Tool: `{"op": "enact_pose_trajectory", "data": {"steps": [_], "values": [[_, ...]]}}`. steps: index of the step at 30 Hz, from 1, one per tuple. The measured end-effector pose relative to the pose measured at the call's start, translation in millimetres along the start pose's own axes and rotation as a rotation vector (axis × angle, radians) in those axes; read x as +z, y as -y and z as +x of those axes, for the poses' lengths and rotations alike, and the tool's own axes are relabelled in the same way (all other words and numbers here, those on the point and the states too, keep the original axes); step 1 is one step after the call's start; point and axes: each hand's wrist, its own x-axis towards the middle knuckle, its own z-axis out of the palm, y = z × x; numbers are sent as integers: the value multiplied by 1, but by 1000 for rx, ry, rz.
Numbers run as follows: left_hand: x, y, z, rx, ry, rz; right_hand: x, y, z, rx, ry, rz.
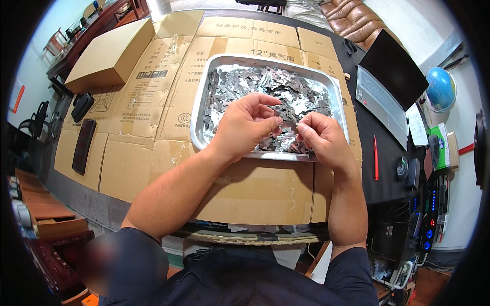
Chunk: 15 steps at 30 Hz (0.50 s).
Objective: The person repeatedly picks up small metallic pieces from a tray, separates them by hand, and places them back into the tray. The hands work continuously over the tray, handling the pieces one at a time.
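A shallow metal tray (200, 125) stands on flattened cardboard in front of me. It holds a heap of small, thin, irregular flakes (265, 81), silvery, grey and dark, like cut puzzle pieces. Both of my hands are above the tray's near half, with their fingertips facing each other and a small gap between. My left hand (240, 122) has curled fingers, the thumb close to the index finger. My right hand (324, 137) pinches thumb against forefinger. Whatever either hand holds is too small or too hidden to make out.
The cardboard sheet (138, 168) covers much of a black table. A closed box (109, 56), a dark case (82, 106) and a phone (84, 147) lie left. An open laptop (380, 94), a red pen (376, 158) and a globe (440, 89) are right.
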Motion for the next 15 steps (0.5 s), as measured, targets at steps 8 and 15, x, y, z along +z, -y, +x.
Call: {"op": "enact_pose_trajectory", "data": {"steps": [8,15], "values": [[13,-4,-10,407,116,677,7,2,-2,4,43,-19],[14,-8,-11,248,152,667,8,-3,0,27,-25,79]]}}
